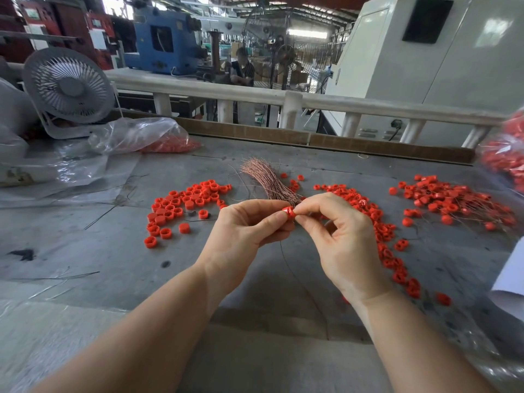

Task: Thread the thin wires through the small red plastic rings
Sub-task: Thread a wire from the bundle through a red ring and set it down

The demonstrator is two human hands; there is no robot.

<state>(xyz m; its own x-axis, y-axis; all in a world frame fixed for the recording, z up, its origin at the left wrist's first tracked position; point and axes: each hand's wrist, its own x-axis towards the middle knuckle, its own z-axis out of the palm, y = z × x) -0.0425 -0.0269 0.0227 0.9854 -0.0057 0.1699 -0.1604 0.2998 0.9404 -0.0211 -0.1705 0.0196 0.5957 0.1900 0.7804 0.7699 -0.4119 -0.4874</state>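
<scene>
A small red plastic ring [289,213] is held above the grey table [113,251], pinched between the fingertips of my left hand [243,231] and my right hand [340,236]. A thin dark wire [286,259] hangs down from the ring between my wrists. Behind my hands lies a bundle of thin copper wires [266,180]. Loose red rings [181,205] lie in a patch to the left, more red rings [382,231] to the right, and rings with wires in them [453,202] are heaped at far right.
A white desk fan [68,89] stands at the back left beside a clear plastic bag [141,134] holding red parts. Another bag of red parts [507,157] sits at the right edge. A white railing [255,95] borders the table's far side. White sheet [510,279] at right.
</scene>
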